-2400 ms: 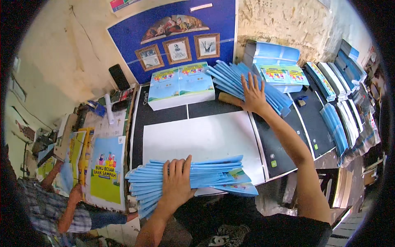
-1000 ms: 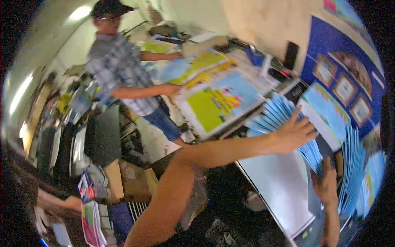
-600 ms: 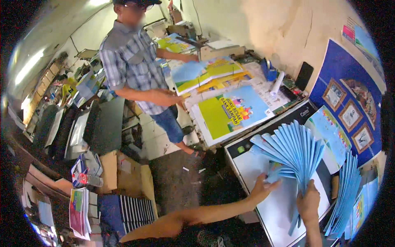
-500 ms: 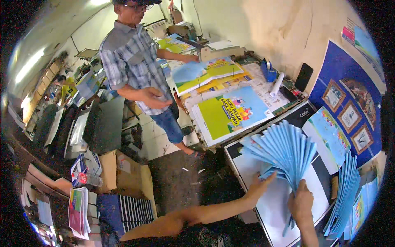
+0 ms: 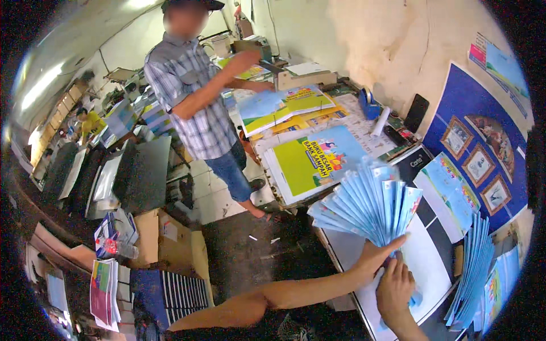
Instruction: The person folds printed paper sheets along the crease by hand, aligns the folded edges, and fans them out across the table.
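A fan of light-blue printed sheets, which look folded or rolled into narrow strips, spreads upward over the white board at my right. Round the narrow base of the fan my left hand is closed, its thumb or a finger pointing up to the right. Just below, my right hand is closed on the lower end of the same strips, with the knuckles up. Part of the strips' lower end is hidden behind the hands.
More blue strips stand fanned at the right. Printed posters lie on the far table, with a tape dispenser. A person in a checked shirt stands across. An open cardboard box and dark-blue books sit lower left.
The fan has tipped left and lower, and its strips have shifted. My left hand has moved right onto its base; my right hand has moved left and down. The other person's arm has risen.
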Demonstrator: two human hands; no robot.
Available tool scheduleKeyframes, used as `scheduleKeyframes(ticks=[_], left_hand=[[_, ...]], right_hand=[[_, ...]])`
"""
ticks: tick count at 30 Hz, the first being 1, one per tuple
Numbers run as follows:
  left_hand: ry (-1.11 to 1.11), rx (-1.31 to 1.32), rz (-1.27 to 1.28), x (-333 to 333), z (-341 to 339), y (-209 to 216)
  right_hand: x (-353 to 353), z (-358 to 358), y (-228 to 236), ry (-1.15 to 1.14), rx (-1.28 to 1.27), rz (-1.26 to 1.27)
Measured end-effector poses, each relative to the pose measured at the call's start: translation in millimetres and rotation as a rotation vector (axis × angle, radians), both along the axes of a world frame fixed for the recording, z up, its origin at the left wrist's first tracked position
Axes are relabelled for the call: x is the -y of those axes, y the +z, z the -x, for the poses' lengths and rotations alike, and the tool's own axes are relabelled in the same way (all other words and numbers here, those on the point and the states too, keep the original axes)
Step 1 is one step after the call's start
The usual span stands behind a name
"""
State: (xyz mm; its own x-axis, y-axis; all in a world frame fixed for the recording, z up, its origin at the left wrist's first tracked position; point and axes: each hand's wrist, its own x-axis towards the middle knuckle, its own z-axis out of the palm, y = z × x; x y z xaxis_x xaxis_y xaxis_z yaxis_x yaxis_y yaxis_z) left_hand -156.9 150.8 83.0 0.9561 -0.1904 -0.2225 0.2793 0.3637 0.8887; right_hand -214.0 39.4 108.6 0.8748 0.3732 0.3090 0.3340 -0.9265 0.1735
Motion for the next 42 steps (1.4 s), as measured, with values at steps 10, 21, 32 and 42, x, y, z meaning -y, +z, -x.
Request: scheduleKeyframes(ticks=[10,21,32,42], left_hand=[[0.14,0.316,-0.108,-11.9,-46.8,32.0],[-0.697,1.208,-1.261,-15.3,-85.9,120.9],[-0.743,1.225,-1.389,-26.2,-82.3,16.6],[-0.656,1.334,-1.277,-25.3,-75.2,13.8]], right_hand=[[-4.1,11.1,51.1,0.066,-0.182,-0.315],[291.3,9.3,-73.3,-0.169,0.383,-1.624],[218.8,12.6,-130.7,-0.265,-0.052,-1.673],[223.0,-15.9,-157.8,-0.045,-0.152,-2.067]])
